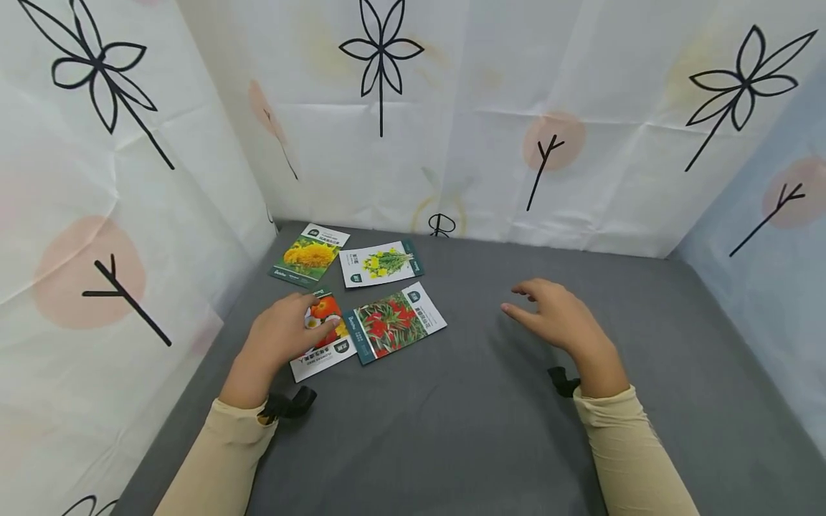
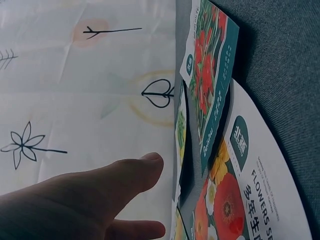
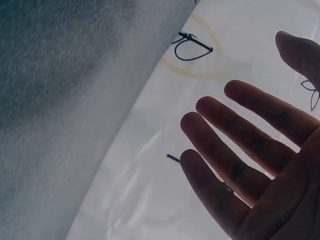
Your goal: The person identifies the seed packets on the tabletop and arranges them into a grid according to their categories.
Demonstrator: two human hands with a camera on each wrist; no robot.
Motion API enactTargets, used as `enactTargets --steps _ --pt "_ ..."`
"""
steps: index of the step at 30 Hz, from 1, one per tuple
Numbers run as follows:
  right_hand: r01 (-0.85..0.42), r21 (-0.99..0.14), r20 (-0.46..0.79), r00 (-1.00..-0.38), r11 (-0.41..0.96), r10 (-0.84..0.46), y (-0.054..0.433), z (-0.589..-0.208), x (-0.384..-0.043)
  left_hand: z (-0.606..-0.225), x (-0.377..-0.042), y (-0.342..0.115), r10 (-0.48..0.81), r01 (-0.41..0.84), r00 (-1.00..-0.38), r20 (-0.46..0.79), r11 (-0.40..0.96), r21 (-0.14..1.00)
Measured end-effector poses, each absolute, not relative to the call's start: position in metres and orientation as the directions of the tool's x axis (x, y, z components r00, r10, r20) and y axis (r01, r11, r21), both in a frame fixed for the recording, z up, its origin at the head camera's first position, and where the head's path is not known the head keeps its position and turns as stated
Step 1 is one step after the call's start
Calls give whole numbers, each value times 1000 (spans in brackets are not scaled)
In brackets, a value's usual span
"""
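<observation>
Several seed packets lie on the grey table. My left hand (image 1: 277, 333) hovers over a packet with orange-red flowers (image 1: 330, 355), covering part of it; its thumb (image 2: 132, 175) is straight and grips nothing. Just right of that packet, and meeting its edge, is one with red flowers (image 1: 393, 324). Behind them lie a packet with yellow-orange blooms (image 1: 308, 256) and a white packet with a yellow-flowered sprig (image 1: 379, 264). Out to the right, my right hand (image 1: 563, 319) is held above the table, fingers spread and palm bare in the right wrist view.
The grey cloth-covered table (image 1: 464, 416) runs back to a white sheet (image 1: 477, 93) printed with flowers and twigs. Similar sheets stand at the left and right sides. Black straps (image 1: 290, 403) sit at both wrists, below beige sleeves.
</observation>
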State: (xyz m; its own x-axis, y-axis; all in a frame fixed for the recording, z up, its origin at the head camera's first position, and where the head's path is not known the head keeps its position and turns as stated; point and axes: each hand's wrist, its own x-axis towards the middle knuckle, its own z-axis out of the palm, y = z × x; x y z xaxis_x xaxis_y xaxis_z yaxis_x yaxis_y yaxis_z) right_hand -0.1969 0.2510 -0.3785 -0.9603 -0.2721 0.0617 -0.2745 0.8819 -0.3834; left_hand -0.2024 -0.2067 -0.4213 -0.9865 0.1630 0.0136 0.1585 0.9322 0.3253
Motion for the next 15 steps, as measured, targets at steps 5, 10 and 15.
enactTargets --steps 5,10,15 --pt "-297 -382 68 -953 875 -294 244 -379 -203 -422 -202 -207 165 162 -986 19 930 331" --pt "-300 -390 61 -952 870 -300 237 -379 -204 -422 -203 -206 170 167 -985 19 929 330" --pt "-305 -397 60 -950 865 -307 231 -382 -205 -424 -204 -206 170 167 -985 18 932 323"
